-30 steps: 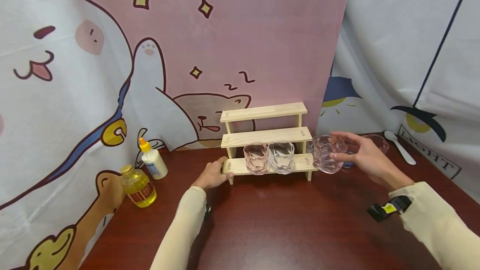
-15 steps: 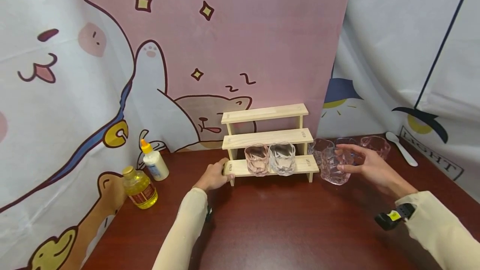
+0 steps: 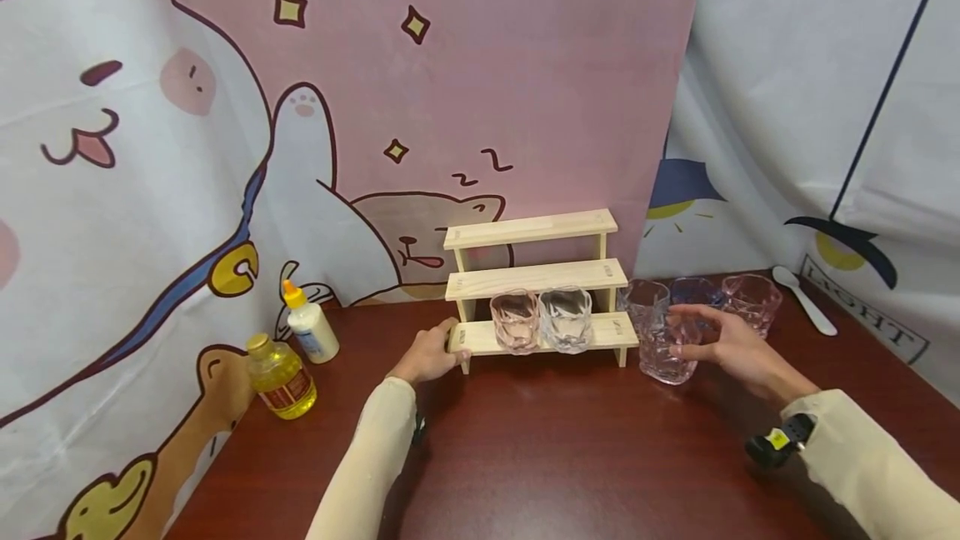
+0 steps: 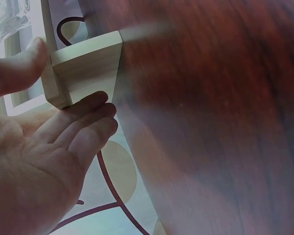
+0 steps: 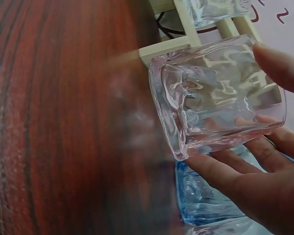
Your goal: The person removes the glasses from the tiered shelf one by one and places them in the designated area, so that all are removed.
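Note:
A three-step wooden display rack (image 3: 537, 280) stands against the backdrop. My left hand (image 3: 429, 352) grips the left end of its lowest step; the left wrist view has the thumb on top of the board (image 4: 49, 78) and fingers by its end. On that step sit a pinkish glass (image 3: 516, 323) and a clear glass (image 3: 566, 322), side by side. Right of the rack, my right hand (image 3: 723, 340) holds another faintly pink glass (image 3: 663, 361) upright, low over the table. In the right wrist view, thumb and fingers lie on opposite sides of this glass (image 5: 220, 98).
Behind the right hand stand a clear glass (image 3: 643, 297), a blue glass (image 3: 693, 294) and a pink glass (image 3: 756, 298). A white spoon (image 3: 806, 302) lies beyond them. At left are a yellow oil bottle (image 3: 283, 382) and a glue bottle (image 3: 311, 330). Printed fabric (image 3: 555, 65) hangs behind the table.
My right hand has moved the glass down and slightly right, away from the rack's right end. My left hand keeps its place on the lowest step.

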Demonstrator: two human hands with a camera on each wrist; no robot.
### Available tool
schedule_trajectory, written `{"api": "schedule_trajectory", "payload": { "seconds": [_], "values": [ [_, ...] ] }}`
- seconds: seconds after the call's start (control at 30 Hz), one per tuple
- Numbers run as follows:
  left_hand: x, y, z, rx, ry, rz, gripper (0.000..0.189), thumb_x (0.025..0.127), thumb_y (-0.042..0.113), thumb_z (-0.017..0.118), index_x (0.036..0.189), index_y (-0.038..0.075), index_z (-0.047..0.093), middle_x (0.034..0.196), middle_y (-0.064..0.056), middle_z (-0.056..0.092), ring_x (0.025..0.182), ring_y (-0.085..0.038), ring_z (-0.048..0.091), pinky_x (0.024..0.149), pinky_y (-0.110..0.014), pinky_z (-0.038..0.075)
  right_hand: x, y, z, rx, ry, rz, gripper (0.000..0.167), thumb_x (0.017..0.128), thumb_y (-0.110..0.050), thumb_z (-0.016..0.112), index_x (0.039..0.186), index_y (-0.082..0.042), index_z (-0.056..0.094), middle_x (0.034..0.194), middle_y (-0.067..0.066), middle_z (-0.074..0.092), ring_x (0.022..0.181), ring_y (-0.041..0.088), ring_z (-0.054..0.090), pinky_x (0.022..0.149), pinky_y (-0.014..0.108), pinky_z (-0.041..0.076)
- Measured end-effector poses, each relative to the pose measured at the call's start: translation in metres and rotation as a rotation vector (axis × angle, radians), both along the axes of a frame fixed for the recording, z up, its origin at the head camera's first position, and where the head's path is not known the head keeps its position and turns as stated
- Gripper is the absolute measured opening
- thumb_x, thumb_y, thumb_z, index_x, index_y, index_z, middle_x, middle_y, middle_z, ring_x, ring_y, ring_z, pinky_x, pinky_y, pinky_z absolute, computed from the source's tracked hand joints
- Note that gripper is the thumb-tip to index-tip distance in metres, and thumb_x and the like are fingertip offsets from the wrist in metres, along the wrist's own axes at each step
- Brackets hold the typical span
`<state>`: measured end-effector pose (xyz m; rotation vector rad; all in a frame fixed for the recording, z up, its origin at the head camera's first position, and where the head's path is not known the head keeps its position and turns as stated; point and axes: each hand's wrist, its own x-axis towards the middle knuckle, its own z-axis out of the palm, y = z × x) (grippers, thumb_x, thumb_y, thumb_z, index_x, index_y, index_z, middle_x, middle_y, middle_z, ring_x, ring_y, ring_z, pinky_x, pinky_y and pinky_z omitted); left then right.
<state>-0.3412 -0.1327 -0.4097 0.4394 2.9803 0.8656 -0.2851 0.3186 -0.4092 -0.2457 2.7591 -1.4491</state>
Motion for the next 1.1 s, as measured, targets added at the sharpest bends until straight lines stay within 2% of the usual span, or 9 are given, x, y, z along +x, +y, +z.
{"api": "schedule_trajectory", "payload": {
  "seconds": [0.27,0.67,1.0,1.1],
  "values": [
    [-0.001,0.001,-0.002,-0.010,0.004,-0.004,0.048,0.090,0.021,0.075,0.132,0.008,0.055,0.099,-0.013,0.066,0.085,-0.022,0.055,0.077,-0.036,0.045,-0.001,0.000,-0.007,0.005,-0.012,-0.004,0.076,0.089,-0.029,0.075,0.149,0.000,0.039,0.141,0.031,0.052,0.116,0.038,0.060,0.081,0.035,0.051],
    [-0.001,0.001,-0.002,-0.017,0.006,-0.004,0.047,0.090,0.021,0.074,0.131,0.009,0.055,0.094,-0.011,0.065,0.083,-0.022,0.055,0.075,-0.035,0.045,-0.002,0.000,-0.013,-0.040,-0.009,-0.025,0.078,0.087,-0.025,0.078,0.149,0.000,0.038,0.139,0.030,0.053,0.113,0.031,0.061,0.078,0.029,0.051],
    [-0.002,0.002,-0.002,-0.028,-0.001,-0.001,0.048,0.091,0.023,0.074,0.133,0.010,0.054,0.098,-0.011,0.066,0.085,-0.021,0.056,0.077,-0.035,0.045,-0.006,0.003,-0.016,-0.079,-0.033,-0.002,0.080,0.089,-0.025,0.076,0.152,-0.001,0.034,0.144,0.032,0.048,0.126,0.046,0.054,0.081,0.029,0.052],
    [-0.001,0.001,-0.002,-0.026,0.000,-0.002,0.047,0.091,0.022,0.074,0.132,0.009,0.055,0.097,-0.011,0.066,0.085,-0.022,0.056,0.076,-0.035,0.045,-0.006,0.003,-0.015,-0.059,-0.032,0.005,0.080,0.089,-0.026,0.076,0.152,-0.001,0.035,0.145,0.032,0.047,0.126,0.048,0.054,0.082,0.031,0.052]
  ]
}}
